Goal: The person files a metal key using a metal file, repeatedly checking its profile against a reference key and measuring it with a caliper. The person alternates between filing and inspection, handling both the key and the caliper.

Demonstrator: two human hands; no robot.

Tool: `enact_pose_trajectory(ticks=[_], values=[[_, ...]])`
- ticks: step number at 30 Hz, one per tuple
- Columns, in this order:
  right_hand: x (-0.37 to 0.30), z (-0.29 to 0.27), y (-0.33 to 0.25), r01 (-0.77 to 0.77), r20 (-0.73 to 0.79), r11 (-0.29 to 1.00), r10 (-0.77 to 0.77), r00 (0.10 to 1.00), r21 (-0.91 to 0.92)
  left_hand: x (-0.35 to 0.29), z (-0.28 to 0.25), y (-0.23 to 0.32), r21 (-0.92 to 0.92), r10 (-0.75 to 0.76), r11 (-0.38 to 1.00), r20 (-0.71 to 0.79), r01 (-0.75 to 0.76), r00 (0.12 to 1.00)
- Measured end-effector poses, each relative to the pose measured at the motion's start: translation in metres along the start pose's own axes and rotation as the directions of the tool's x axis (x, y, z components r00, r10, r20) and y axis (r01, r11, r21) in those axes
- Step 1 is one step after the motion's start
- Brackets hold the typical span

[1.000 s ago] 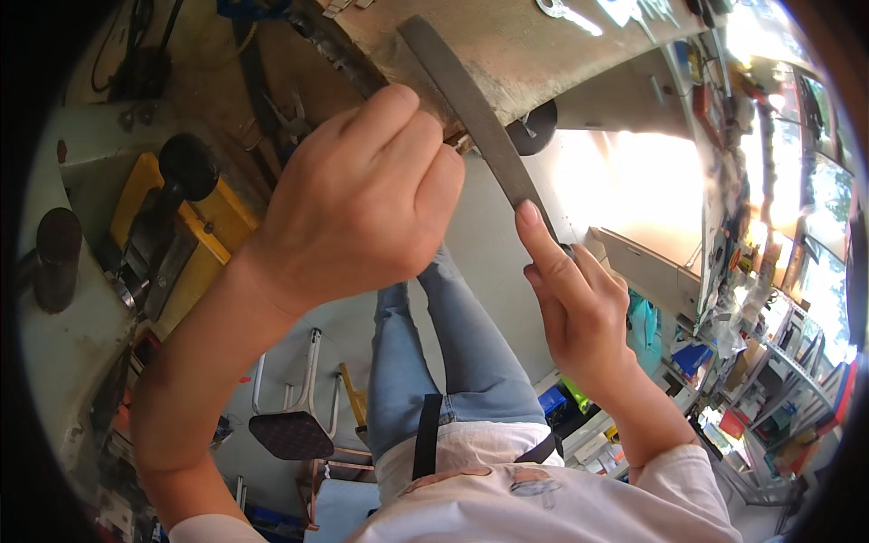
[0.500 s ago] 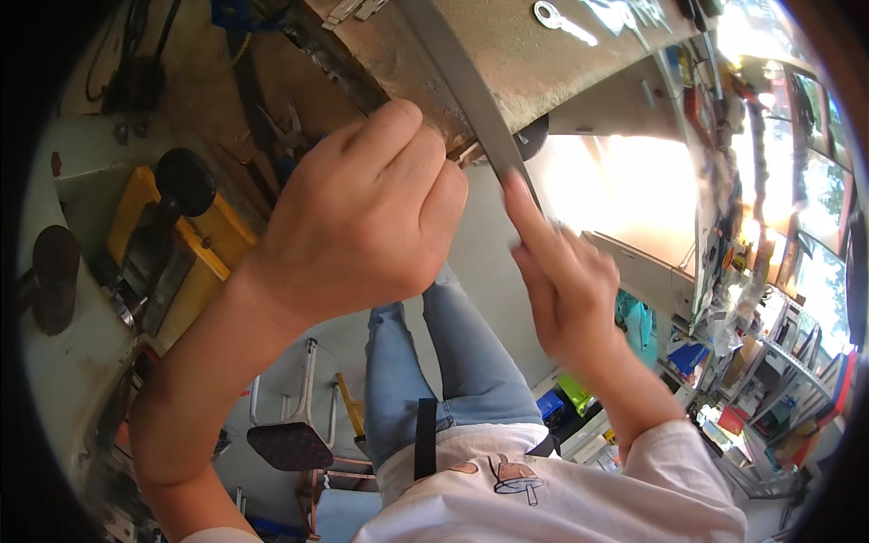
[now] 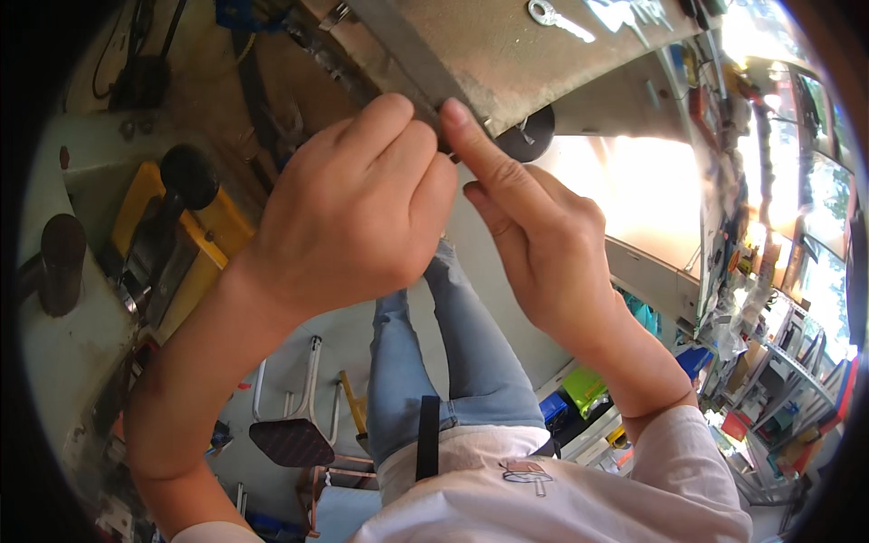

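My left hand (image 3: 358, 213) is a closed fist at the near edge of the workbench; whatever it grips is hidden beneath the fingers. Close to its right, my right hand (image 3: 548, 226) is closed round the near end of a long flat grey file (image 3: 407, 50), the index finger stretched along its top. The file slants away to the upper left over the bench edge. Farther up on the brown bench top (image 3: 516, 68) lies a single silver key (image 3: 559, 20), with several shiny metal pieces (image 3: 625, 14) to its right.
On the left stands a machine with a yellow part (image 3: 222, 237) and black knobs (image 3: 190, 176). A stool (image 3: 291, 442) is on the floor below. Cluttered shelves (image 3: 787, 380) line the right side, and a round black thing (image 3: 529, 136) sits under the bench corner.
My right hand has pushed the file away and to the upper left, so its fingertip is now beside the left fist. My left hand has hardly moved.
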State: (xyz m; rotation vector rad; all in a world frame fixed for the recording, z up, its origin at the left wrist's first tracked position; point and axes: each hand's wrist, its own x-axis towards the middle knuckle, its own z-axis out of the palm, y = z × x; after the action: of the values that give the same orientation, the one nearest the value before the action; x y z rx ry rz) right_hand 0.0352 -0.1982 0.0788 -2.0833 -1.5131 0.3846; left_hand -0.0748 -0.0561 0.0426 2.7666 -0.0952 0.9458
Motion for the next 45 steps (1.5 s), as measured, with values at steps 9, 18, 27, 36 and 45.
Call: enact_pose_trajectory(ticks=[9,18,27,36,45], values=[[-0.009,-0.008,-0.007,-0.135,0.109,0.991,0.136,0.985,-0.014,0.003,-0.006,0.003,-0.125,-0.006,0.992,0.004,0.006,1.000],[-0.028,-0.007,-0.007,-0.054,0.065,0.989,0.063,0.996,-0.138,0.000,0.001,0.001,0.000,0.019,1.000,-0.044,-0.019,0.999],[-0.008,0.001,-0.008,-0.031,0.046,0.989,0.039,0.998,-0.148,-0.004,0.004,0.003,-0.031,-0.018,0.999,-0.049,0.017,0.999],[-0.007,-0.004,-0.009,0.020,0.094,0.977,0.000,0.996,-0.212,-0.001,0.003,0.004,-0.102,-0.039,0.994,-0.055,0.033,0.998],[-0.019,-0.006,-0.011,-0.059,0.148,0.979,0.089,0.985,-0.195,0.002,-0.005,0.004,-0.204,-0.054,0.977,0.053,0.063,0.997]])
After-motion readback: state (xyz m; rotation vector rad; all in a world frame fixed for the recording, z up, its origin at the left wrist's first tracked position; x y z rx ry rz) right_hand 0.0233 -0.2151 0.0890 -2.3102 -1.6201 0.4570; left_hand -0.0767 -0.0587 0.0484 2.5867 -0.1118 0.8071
